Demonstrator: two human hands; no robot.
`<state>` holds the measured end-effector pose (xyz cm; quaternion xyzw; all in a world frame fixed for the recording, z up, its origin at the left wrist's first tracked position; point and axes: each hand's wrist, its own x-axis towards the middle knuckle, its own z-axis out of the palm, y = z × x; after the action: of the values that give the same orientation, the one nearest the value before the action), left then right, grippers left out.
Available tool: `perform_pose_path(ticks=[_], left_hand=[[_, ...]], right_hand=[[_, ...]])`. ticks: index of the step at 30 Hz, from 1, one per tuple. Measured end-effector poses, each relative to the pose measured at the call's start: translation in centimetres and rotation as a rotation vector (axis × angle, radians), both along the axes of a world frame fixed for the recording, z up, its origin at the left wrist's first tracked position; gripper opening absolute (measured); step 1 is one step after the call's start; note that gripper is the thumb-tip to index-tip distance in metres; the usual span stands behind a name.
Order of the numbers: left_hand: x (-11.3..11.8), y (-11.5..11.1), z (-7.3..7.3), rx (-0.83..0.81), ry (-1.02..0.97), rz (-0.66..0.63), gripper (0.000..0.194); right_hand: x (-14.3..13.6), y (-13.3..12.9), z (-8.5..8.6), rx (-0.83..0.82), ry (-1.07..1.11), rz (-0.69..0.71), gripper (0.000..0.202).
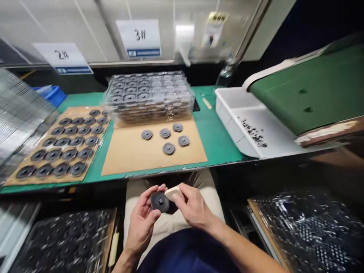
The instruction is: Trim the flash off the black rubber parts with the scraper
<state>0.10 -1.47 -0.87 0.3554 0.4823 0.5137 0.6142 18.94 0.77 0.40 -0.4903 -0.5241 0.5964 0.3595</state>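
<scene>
Over the lap, my left hand [142, 217] is closed round the rim of a dark grey disc [159, 202] with a small hub at its centre. My right hand [191, 204] grips a cream-coloured block [173, 192], which touches or overlaps the disc's right edge. Another dark part, mostly hidden, shows just under the block. In front of the hands, several grey discs [168, 148] lie on a brown board [127, 151] on the green table.
Left is a board of discs in rows [60, 152]. Stacked clear trays [148, 93] stand at the back. A white bin [237, 132] holding small black parts sits right, beside a green belt [315, 87]. Lower trays [64, 239] flank the lap. The table's front edge [170, 170] lies beyond the hands.
</scene>
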Motion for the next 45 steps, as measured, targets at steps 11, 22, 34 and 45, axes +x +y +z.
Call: perform_pose_path(ticks=[11, 22, 34, 45], left_hand=[[0.0, -2.2, 1.4, -0.198, -0.136, 0.084, 0.067], [0.1, -2.0, 1.7, -0.363, -0.345, 0.161, 0.043], [-0.8, -1.4, 1.7, -0.493, -0.376, 0.1, 0.047], [-0.6, -1.8, 0.7, -0.506, -0.384, 0.074, 0.046]], right_hand=[[1.1, -1.1, 3.8, 0.443, -0.335, 0.281, 0.014], [0.9, -0.6, 3.5, 0.526, -0.444, 0.28, 0.014], [0.3, -0.8, 3.4, 0.591, -0.641, 0.339, 0.015], [0.7, -1.8, 3.2, 0.595, -0.72, 0.382, 0.017]])
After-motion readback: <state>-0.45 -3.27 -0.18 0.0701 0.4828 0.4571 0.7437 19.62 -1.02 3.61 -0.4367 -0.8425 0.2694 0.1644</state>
